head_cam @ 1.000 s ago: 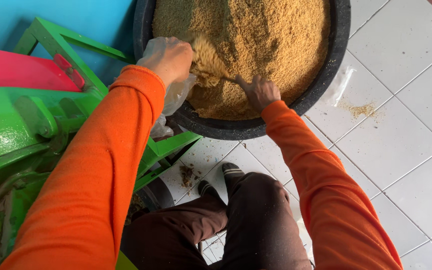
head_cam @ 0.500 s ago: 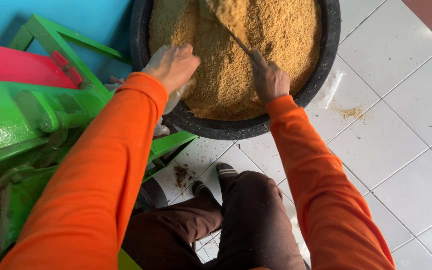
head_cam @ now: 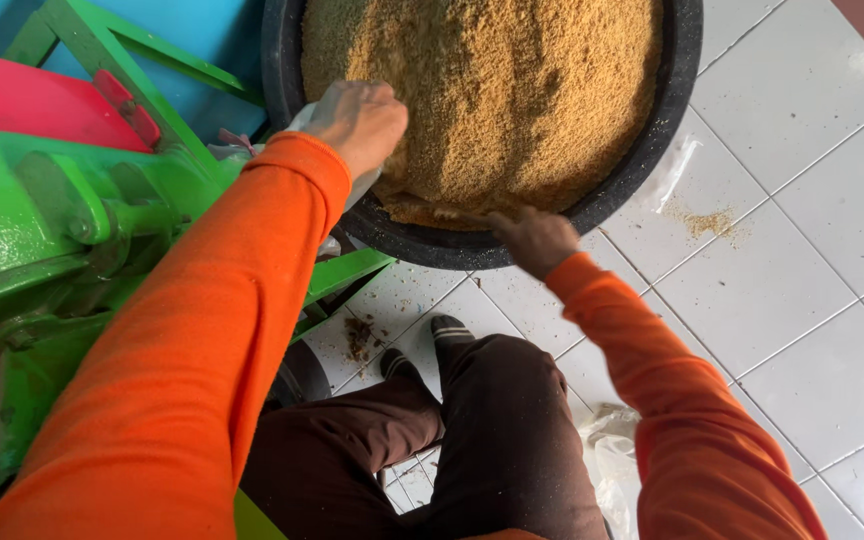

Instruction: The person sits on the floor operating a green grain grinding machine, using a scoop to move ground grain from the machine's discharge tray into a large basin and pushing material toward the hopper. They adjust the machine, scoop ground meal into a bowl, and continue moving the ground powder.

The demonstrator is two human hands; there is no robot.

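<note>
A: Starting at the left, what do we see?

B: We see a green machine frame point(head_cam: 72, 210) with a pink panel point(head_cam: 22, 100) above it. Just to its right our left hand point(head_cam: 360, 122) is curled shut on a clear plastic bag point(head_cam: 304, 118) at the near rim of the black tub point(head_cam: 452, 248).

A: And the tub itself?

B: It stands on the white tiled floor point(head_cam: 802, 300), heaped with tan, crumbly meal point(head_cam: 492, 90).

A: What about our right hand?

B: Our right hand point(head_cam: 537, 240) sits at the tub's near edge, fingers closed around a thin handle whose far end lies in the meal; we cannot tell what tool it is. Further right, a little meal is spilled on the tiles point(head_cam: 707, 222).
</note>
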